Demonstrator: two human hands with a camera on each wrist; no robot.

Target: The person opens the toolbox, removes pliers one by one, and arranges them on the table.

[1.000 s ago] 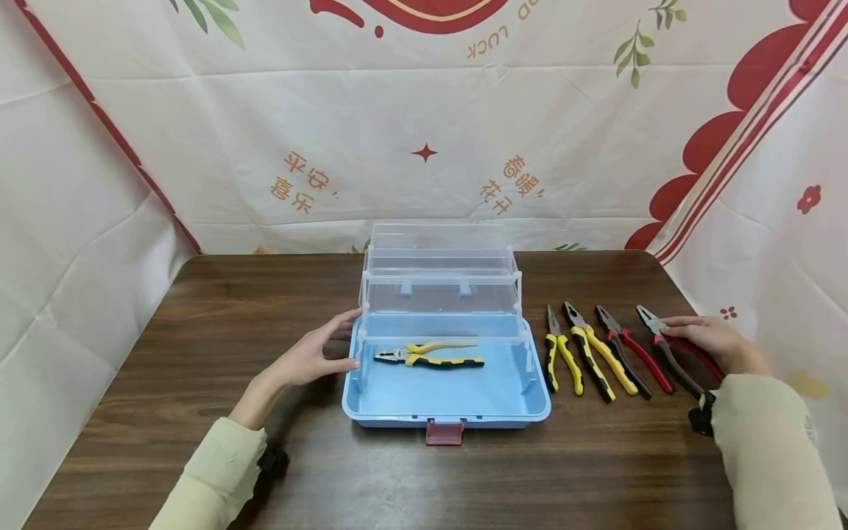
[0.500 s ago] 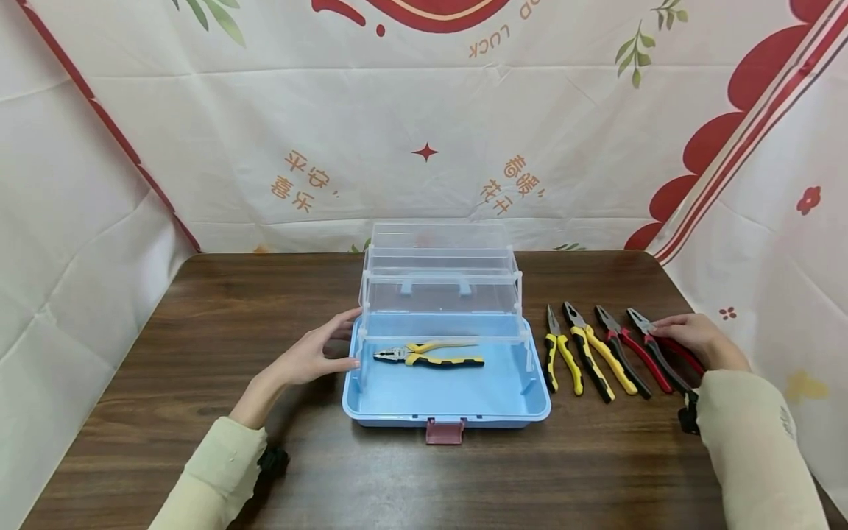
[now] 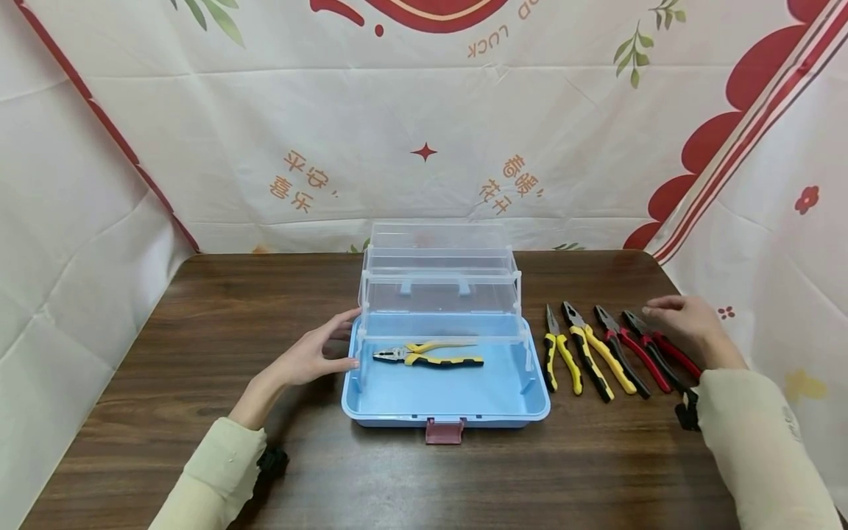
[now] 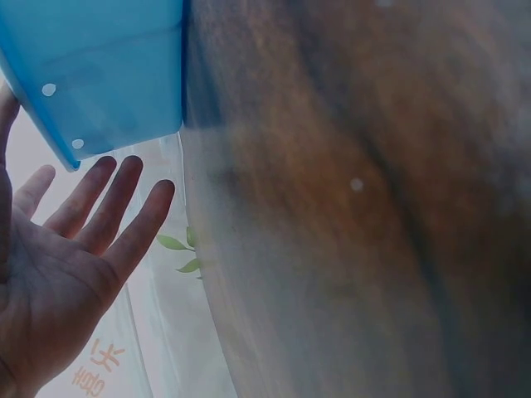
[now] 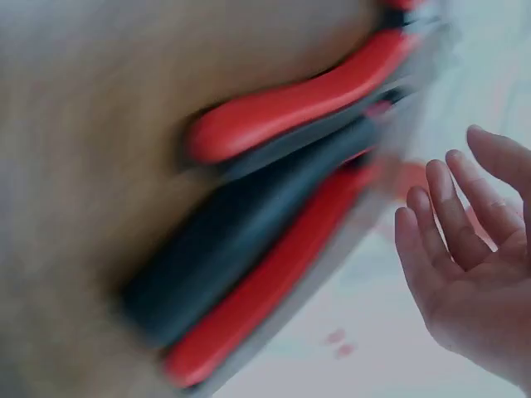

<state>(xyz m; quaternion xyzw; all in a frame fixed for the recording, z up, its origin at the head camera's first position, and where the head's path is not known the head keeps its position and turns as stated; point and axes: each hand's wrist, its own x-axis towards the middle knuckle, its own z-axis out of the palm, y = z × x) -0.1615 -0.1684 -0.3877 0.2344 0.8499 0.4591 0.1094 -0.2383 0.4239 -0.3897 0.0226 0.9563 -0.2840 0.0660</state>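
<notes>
My left hand point(image 3: 306, 358) is at the left side of a light blue toolbox point(image 3: 430, 397), thumb at the rim. The left wrist view shows its fingers spread beside the box wall point(image 4: 108, 75). Inside the toolbox lie yellow-and-black combination pliers point(image 3: 445, 361). My right hand point(image 3: 689, 322) is just over the head of the rightmost red-and-black pliers point(image 3: 681, 358); in the right wrist view its fingers are extended, apart from the handles, holding nothing. Beside these lie other red-and-black pliers point(image 3: 646, 359), larger yellow-and-black pliers point(image 3: 592, 362) and yellow needle-nose pliers point(image 3: 570, 362).
Clear fold-out trays point(image 3: 440, 294) rise over the rear half of the toolbox. A reddish latch point(image 3: 444, 432) hangs at its front. The brown wooden table point(image 3: 371, 486) ends at a white printed cloth point(image 3: 424, 110) behind and at both sides.
My right hand has drawn the rightmost red-and-black pliers leftward, close to the neighbouring pair, and let go of them. The left hand and toolbox stay where they were.
</notes>
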